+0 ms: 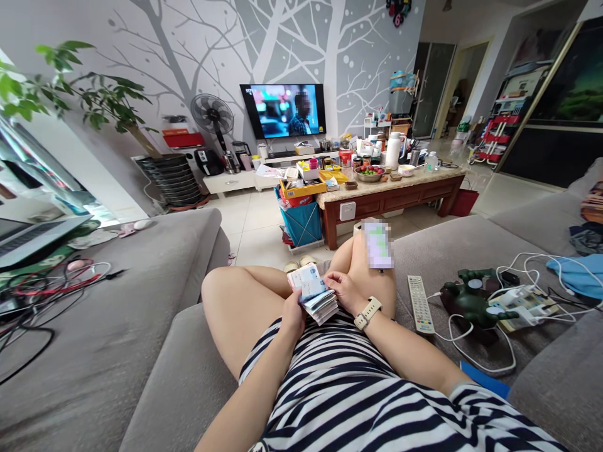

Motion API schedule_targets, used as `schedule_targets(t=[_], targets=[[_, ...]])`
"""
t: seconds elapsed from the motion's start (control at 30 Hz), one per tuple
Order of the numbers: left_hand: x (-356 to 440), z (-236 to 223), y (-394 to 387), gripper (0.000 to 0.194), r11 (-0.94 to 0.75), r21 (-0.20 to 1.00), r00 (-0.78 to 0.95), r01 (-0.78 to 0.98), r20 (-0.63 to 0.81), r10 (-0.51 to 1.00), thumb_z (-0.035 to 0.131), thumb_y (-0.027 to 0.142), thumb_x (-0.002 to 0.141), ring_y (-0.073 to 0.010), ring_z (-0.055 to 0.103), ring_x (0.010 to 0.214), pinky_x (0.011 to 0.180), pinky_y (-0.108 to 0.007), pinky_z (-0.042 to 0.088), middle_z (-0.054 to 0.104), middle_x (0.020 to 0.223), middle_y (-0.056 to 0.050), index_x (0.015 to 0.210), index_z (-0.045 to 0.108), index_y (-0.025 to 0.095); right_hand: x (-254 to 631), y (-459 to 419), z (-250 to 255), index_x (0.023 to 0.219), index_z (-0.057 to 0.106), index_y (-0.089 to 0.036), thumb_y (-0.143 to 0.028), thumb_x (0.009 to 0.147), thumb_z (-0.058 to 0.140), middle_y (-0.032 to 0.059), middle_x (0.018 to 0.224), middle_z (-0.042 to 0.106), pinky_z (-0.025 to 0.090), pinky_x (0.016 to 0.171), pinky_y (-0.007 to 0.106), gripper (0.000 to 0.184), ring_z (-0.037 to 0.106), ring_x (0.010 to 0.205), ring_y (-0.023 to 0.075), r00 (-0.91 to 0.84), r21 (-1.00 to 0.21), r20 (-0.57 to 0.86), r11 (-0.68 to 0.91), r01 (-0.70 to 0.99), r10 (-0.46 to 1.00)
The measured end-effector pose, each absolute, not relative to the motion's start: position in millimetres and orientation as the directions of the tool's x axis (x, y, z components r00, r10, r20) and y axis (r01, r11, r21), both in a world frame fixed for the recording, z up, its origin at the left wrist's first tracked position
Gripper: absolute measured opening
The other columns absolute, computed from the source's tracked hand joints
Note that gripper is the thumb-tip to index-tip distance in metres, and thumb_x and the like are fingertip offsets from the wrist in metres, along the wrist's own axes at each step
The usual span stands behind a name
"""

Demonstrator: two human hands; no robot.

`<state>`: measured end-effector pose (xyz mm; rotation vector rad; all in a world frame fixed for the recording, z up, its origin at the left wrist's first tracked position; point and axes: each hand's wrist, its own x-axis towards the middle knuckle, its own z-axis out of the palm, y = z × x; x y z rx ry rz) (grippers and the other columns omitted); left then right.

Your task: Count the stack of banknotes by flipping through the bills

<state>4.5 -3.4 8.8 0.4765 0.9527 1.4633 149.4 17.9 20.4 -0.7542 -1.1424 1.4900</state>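
Note:
Above my lap, my left hand is closed around one side of a thick stack of cards or folded papers. A pale card with pink and blue print lies at the top of the stack, tilted toward the far side. My right hand pinches at the right edge of this card, with a beige-strapped watch on the wrist. Whether the stack is bound in a holder I cannot tell. A phone with a blurred screen rests on my right leg, just beyond my right hand.
On the grey sofa to my right lie a remote control, a dark green figure and a power strip with white cables. A laptop and tangled cables sit at left. Ahead stands a crowded coffee table beside a blue bin.

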Motion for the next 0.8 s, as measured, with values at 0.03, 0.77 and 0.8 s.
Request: schedule_targets(t=[0.03,0.77,0.8], targets=[[4.4,8.5,-3.1,0.026,0.106,0.782,-0.150,-0.614,-0.247,0.957,0.053,0.019,0.084,-0.0250,0.067,0.098,0.093,-0.037,0.050,0.073,0.097,-0.013,0.102,0.068,0.008,149.4,17.9,20.4,0.071,0.061,-0.016,-0.045,0.068,0.071,-0.0024,0.062,0.051,0.032,0.055,0.025,0.031,0.041,0.056,0.0104,-0.237,-0.933,0.114,0.022,-0.359,0.965],[1.4,2.5,-3.3,0.019,0.084,0.807,-0.186,-0.585,-0.234,0.954,0.067,0.019,0.068,-0.0239,0.068,0.079,0.080,-0.036,0.054,0.072,0.079,-0.010,0.084,0.069,0.008,146.1,23.6,16.7,0.067,0.052,-0.018,-0.047,0.069,0.072,-0.0033,0.055,0.053,0.031,0.053,0.025,0.035,0.043,0.052,0.0101,-0.183,-0.939,0.086,0.019,-0.342,0.979],[0.7,2.4,-4.1,0.016,0.081,0.816,-0.187,-0.573,-0.227,0.956,0.069,0.019,0.066,-0.0225,0.068,0.076,0.080,-0.035,0.053,0.071,0.076,-0.008,0.078,0.069,0.008,145.8,24.0,16.6,0.069,0.052,-0.018,-0.046,0.067,0.073,-0.0038,0.056,0.053,0.031,0.053,0.025,0.035,0.043,0.052,0.0100,-0.173,-0.941,0.076,0.014,-0.337,0.982]])
